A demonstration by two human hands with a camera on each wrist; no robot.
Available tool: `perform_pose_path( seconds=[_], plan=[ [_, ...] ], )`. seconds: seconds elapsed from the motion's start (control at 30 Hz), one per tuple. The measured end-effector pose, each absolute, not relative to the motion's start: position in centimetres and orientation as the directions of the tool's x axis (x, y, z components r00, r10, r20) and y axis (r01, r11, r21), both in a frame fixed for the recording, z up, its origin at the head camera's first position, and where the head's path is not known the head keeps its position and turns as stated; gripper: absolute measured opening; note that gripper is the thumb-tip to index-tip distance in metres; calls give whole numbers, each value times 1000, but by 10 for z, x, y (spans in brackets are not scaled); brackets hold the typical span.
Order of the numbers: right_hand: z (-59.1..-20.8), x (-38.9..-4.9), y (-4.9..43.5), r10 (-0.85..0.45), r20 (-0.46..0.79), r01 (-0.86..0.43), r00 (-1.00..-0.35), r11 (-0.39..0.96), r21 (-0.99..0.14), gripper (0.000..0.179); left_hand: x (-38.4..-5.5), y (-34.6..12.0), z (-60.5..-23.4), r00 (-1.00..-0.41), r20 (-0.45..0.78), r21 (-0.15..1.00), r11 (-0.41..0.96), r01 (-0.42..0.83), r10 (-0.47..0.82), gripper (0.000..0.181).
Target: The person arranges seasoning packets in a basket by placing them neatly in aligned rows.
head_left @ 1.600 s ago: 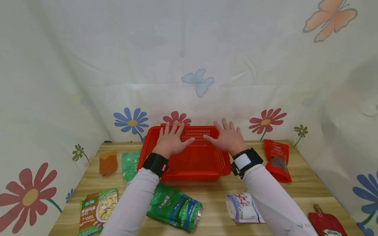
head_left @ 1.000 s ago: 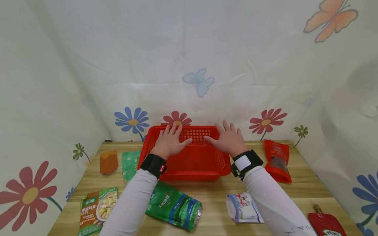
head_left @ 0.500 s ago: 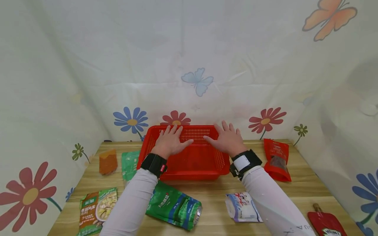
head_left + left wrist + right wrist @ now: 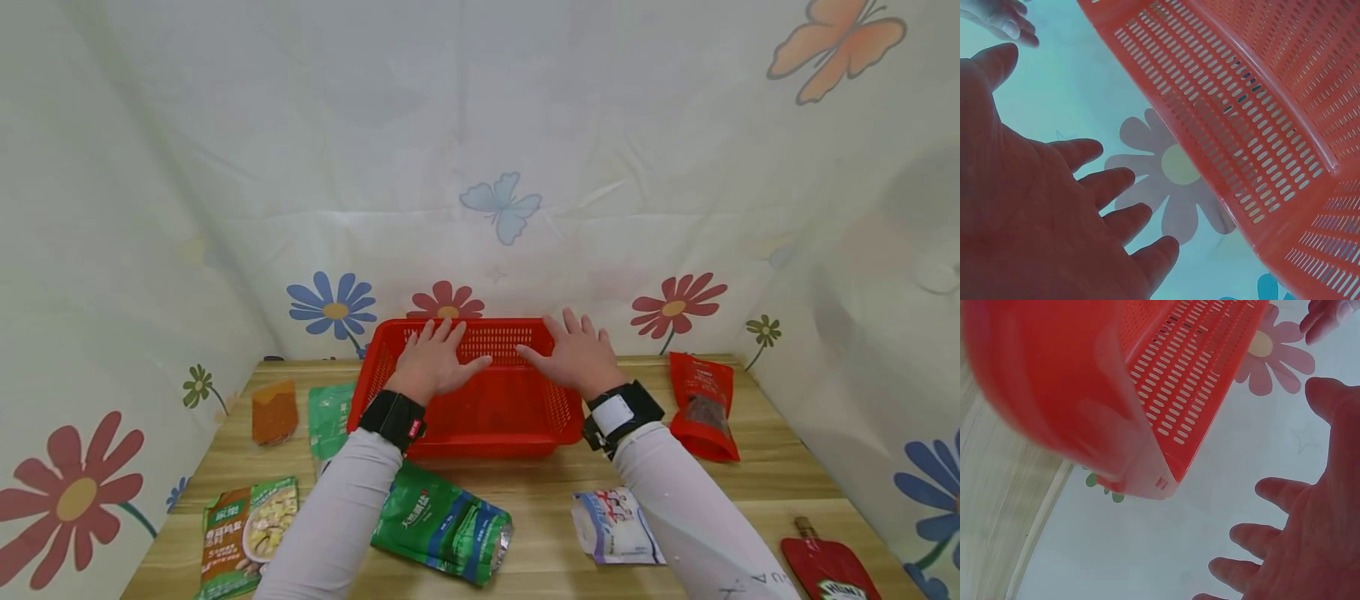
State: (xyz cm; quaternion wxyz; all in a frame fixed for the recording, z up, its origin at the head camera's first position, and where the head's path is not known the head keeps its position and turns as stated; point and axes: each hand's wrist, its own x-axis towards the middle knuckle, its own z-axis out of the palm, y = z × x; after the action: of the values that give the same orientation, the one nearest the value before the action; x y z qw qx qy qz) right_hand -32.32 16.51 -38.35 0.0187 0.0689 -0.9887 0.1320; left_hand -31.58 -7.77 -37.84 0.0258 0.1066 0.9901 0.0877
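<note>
While your left hand (image 4: 429, 367) and right hand (image 4: 579, 360) are hovering wide, a red oblong plastic basket (image 4: 480, 444) is lying crosswise below.

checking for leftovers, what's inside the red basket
Only bare plastic shows inside the red basket. From the head camera, the left hand covers part of its left side, the right hand part of its right.

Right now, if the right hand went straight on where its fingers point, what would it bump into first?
Probably the flowery white sheet behind the red basket. The right hand looks higher than the basket, so it should pass over, though depth is hard to judge.
</note>
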Motion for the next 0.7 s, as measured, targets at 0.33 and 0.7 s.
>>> perform_pose_path(
  seconds=[0.33, 0.7],
  plan=[
    [-385, -322, 165, -93, 13, -92, -996, 933, -347, 76, -320, -87, -384, -965, 22, 189, 947, 260, 260, 93],
    [-390, -326, 176, -62, -49, -34, -997, 896, -442, 65, -310, -120, -380, -980, -48, 294, 941, 169, 191, 89]
  ],
)
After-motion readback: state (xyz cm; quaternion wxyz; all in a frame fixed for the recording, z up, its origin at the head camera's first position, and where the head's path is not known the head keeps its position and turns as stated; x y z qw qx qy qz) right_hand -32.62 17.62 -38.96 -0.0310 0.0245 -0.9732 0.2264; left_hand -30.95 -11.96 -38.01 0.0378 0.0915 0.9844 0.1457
